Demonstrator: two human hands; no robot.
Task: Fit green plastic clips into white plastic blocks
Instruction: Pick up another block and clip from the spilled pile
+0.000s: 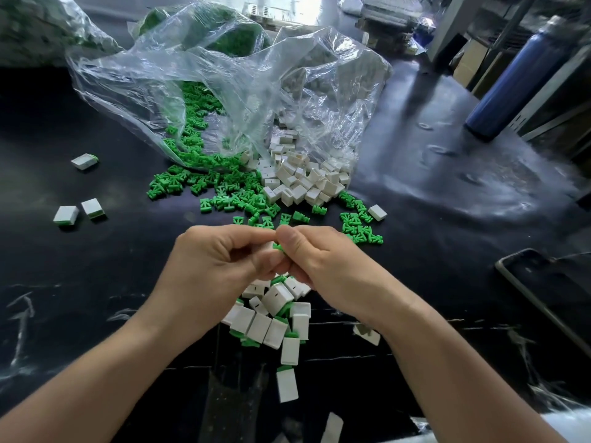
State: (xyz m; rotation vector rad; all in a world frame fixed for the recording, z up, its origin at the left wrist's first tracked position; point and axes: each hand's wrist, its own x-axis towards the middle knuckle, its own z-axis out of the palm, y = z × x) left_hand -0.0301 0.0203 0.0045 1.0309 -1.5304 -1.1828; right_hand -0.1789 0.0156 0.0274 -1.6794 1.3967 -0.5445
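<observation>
left hand (220, 266) + right hand (323, 266) pinch green plastic clip (278, 247) | behind: crinkled clear plastic bag (224, 75), white square plastic blocks (303, 180) | glossy black surface (96, 282)

bags (224, 75) wall off far side, green clips (224, 187) and white blocks (303, 182) heaped centre, bare table (431, 174) right, phone (550, 292) at right edge

The bag (224, 75) is clear, crinkled, glossy plastic film, the green clips (224, 183) and white blocks (303, 183) smooth matt plastic — the black tabletop (447, 174) polished, stone-like, white-veined — the blue bottle (518, 78) satin-sheened.
</observation>
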